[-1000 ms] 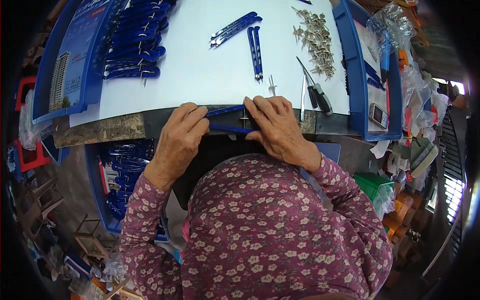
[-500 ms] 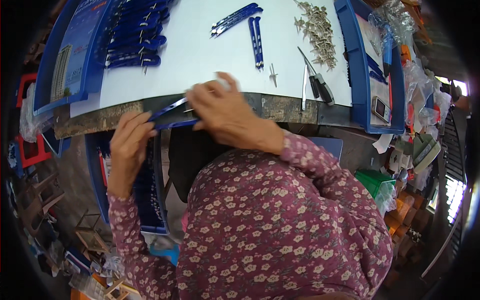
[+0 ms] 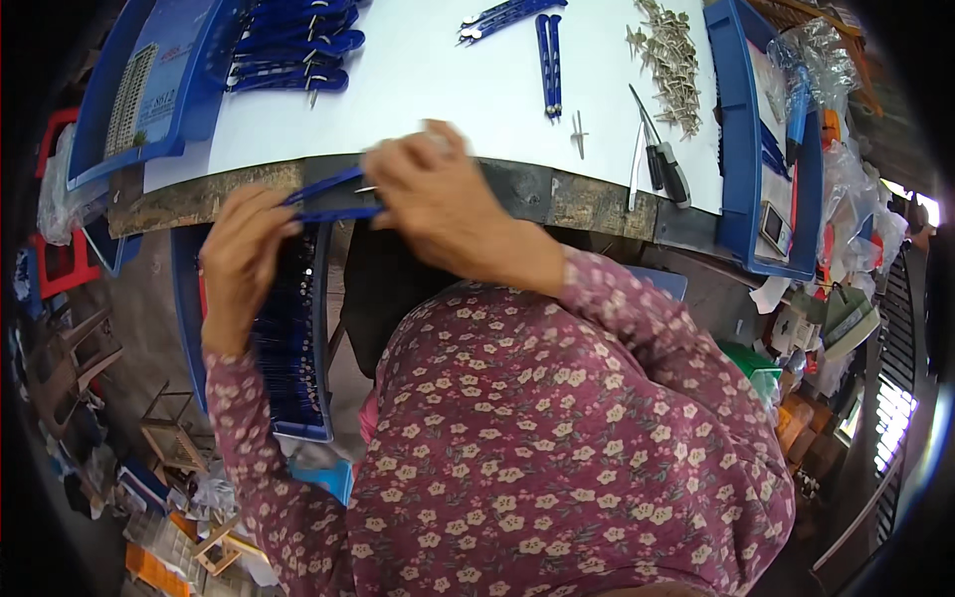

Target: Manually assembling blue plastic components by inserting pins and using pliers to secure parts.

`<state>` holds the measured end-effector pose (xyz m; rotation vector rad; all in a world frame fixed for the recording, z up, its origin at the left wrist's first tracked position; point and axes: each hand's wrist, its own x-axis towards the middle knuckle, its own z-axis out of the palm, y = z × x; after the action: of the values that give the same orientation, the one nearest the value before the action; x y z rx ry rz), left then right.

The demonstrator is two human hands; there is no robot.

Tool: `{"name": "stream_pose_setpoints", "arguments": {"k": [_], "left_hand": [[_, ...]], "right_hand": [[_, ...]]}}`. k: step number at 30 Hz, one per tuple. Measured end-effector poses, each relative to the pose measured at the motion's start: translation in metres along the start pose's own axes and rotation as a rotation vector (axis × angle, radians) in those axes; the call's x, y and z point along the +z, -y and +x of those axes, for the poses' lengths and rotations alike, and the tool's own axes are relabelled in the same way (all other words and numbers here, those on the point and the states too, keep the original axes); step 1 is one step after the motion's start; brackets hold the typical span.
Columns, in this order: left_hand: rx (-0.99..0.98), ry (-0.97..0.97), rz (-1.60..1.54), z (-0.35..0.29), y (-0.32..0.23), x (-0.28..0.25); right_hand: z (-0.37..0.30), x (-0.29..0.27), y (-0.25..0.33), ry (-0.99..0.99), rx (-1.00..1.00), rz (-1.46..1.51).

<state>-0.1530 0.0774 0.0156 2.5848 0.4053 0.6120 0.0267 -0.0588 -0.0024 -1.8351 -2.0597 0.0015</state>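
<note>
Both hands hold a blue two-armed folding handle (image 3: 335, 214) just in front of the table's near edge. Its slim arms run between my hands, slightly apart. Closed on the left end are the fingers of my left hand (image 3: 239, 259). My right hand (image 3: 438, 204) grips the right end, and its fingertips are smeared by motion. A small bright metal bit (image 3: 366, 189) shows by the right fingers; its full shape is hidden. Farther off on the white tabletop lie two slim blue strips (image 3: 549, 65), a small metal cross-shaped part (image 3: 579, 134) and more blue handles (image 3: 512, 18).
At the far left are stacked blue handles (image 3: 298, 50) beside a blue tray (image 3: 189, 109). A pile of metal parts (image 3: 668, 65), a black-handled tool (image 3: 671, 174) and another blue tray (image 3: 736, 149) stand right. Below the table edge, a blue bin (image 3: 323, 348) holds many blue pieces.
The view has shifted, so the table things appear farther right and higher. Both hands keep hold of the blue folding handle, with the right fingers moving slightly at its end.
</note>
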Motion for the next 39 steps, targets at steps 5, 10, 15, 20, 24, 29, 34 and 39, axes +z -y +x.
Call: {"name": "stream_pose_setpoints", "arguments": {"k": [5,10,15,20,24,29,34,39], "left_hand": [[-0.002,-0.022,-0.016,-0.006,-0.006,-0.001],[0.197,0.063,-0.22,0.036,-0.04,0.055],[0.196,-0.012,-0.155,0.026,-0.026,0.054],[-0.068,-0.023,0.007,-0.003,0.009,-0.008],[-0.05,-0.035,-0.018,-0.005,0.002,-0.005],[0.171,0.04,-0.224,0.037,-0.041,0.049],[0.181,0.076,-0.247,0.034,-0.038,0.052],[-0.022,-0.028,0.007,0.002,0.003,0.001]], "right_hand": [[-0.002,0.004,-0.003,-0.055,-0.003,0.106],[-0.063,-0.051,-0.025,0.08,0.223,0.002],[-0.053,-0.035,-0.02,0.009,0.194,-0.014],[0.016,0.01,0.006,-0.158,-0.005,0.145],[0.008,0.005,0.002,-0.106,0.013,0.134],[-0.062,-0.047,-0.024,-0.063,0.252,0.12],[-0.063,-0.038,-0.023,-0.1,0.269,0.097],[0.007,0.005,-0.006,-0.231,0.028,0.239]]}}
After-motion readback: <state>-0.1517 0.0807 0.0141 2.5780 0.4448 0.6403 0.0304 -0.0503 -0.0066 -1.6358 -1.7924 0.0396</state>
